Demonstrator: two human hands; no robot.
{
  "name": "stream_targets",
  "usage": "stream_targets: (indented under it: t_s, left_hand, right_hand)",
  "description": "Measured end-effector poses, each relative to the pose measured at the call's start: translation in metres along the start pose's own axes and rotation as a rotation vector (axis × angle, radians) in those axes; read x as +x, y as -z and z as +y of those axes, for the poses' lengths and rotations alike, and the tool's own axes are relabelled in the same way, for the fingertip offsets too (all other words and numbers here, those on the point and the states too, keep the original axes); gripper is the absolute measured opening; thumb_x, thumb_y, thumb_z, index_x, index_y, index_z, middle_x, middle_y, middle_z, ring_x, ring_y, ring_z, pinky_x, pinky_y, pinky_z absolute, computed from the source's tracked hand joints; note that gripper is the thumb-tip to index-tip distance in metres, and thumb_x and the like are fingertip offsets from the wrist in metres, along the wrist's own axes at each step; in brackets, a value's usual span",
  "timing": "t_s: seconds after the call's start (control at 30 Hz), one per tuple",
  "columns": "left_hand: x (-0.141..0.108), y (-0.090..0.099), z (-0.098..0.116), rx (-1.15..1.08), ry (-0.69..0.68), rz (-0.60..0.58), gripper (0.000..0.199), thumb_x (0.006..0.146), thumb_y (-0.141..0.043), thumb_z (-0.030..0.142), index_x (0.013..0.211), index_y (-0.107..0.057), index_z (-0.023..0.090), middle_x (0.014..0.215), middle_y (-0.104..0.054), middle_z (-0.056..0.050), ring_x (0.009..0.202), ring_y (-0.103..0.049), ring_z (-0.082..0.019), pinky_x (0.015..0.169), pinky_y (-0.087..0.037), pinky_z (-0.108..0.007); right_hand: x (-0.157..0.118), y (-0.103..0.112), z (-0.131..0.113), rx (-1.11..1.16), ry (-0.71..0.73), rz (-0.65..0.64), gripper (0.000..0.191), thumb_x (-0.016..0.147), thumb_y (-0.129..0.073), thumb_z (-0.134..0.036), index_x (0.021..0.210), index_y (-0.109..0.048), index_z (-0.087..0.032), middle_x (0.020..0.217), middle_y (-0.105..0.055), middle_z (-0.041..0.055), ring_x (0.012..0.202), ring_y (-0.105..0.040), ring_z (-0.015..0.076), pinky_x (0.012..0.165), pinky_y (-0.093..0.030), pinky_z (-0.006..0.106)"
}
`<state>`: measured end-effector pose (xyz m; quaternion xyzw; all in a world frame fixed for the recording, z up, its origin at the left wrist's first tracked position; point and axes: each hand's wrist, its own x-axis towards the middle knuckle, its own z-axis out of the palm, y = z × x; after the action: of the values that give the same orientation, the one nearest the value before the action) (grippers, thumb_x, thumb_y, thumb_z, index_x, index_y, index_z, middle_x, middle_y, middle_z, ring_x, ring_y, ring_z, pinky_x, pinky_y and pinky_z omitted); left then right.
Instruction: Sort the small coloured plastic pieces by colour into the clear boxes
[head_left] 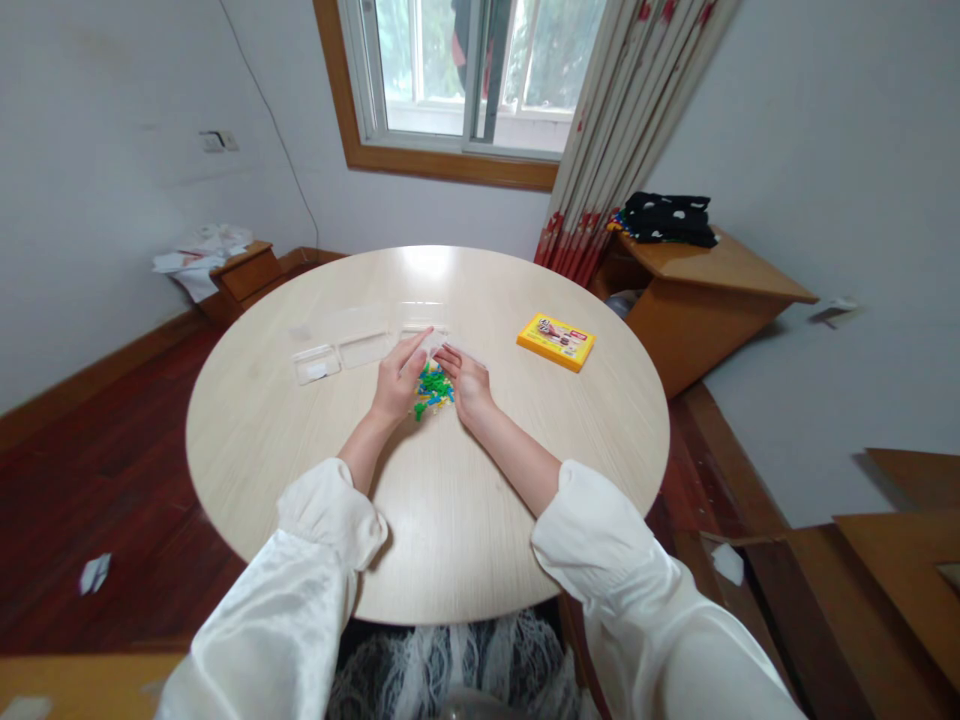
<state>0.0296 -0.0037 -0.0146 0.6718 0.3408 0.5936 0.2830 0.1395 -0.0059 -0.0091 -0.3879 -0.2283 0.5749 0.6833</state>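
A small heap of green, blue and yellow plastic pieces (433,388) lies on the round table (450,520). On the heap's left side is my left hand (399,377), fingers stretched forward and edge toward the tabletop. My right hand (466,382) flanks the heap on the right, its fingers extended and slanting inward. Both palms face the pieces, and the fingertips come close together at the far side. Neither hand is closed around anything. Just beyond my fingers is a clear plastic box (424,312), partly hidden by them.
More clear plastic trays (365,348) and a small clear case (316,365) lie left of my hands. A yellow box (556,342) with a printed lid sits at the right. Behind the table stands a wooden cabinet (697,300) with dark folded cloth (670,219) on it.
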Motion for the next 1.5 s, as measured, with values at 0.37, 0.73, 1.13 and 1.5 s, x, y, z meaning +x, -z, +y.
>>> stream_targets:
  t_s: [0.37,0.73,1.13,1.5]
  left_hand:
    - [-0.001,-0.007,0.009,-0.390,0.462,0.109,0.074,0.076,-0.035,0.076,0.118,-0.058,0.020,0.111,-0.064,-0.013,0.078,-0.066,-0.021,0.067,-0.054,-0.035]
    - [0.001,-0.008,0.015,-0.616,0.599,0.158,0.082,0.077,-0.025,0.077,0.125,-0.051,0.015,0.102,-0.068,-0.014,0.090,-0.067,-0.028,0.080,-0.052,-0.045]
    - [0.007,-0.004,-0.004,-0.457,0.590,0.298,0.042,0.079,-0.047,0.052,0.097,-0.059,0.015,0.071,-0.066,-0.005,0.064,-0.064,-0.016,0.067,-0.049,-0.031]
    - [0.009,0.031,-0.027,0.766,0.239,0.098,0.040,0.080,-0.042,0.017,0.113,-0.065,0.017,0.125,-0.059,-0.013,0.120,-0.049,-0.027,0.105,-0.031,-0.044]
  right_hand:
    - [0.005,0.006,-0.002,-0.274,0.190,0.047,0.028,0.078,-0.052,-0.024,0.051,-0.055,-0.018,0.062,-0.063,-0.0025,0.068,-0.057,0.0103,0.065,-0.041,0.021]
    - [-0.028,-0.001,-0.015,-0.803,0.657,-0.440,0.006,0.075,-0.066,-0.019,0.076,-0.070,-0.023,0.088,-0.068,-0.0001,0.093,-0.055,0.0158,0.094,-0.032,0.031]
    - [-0.005,0.019,-0.023,-1.366,0.882,-0.373,0.026,0.089,-0.045,-0.014,0.098,-0.068,-0.020,0.100,-0.068,0.0066,0.100,-0.053,0.0203,0.089,-0.029,0.033]
    - [0.038,0.059,-0.027,-1.711,0.755,-0.108,0.028,0.088,-0.044,-0.011,0.098,-0.069,-0.018,0.101,-0.068,0.0097,0.099,-0.051,0.0236,0.084,-0.028,0.036]
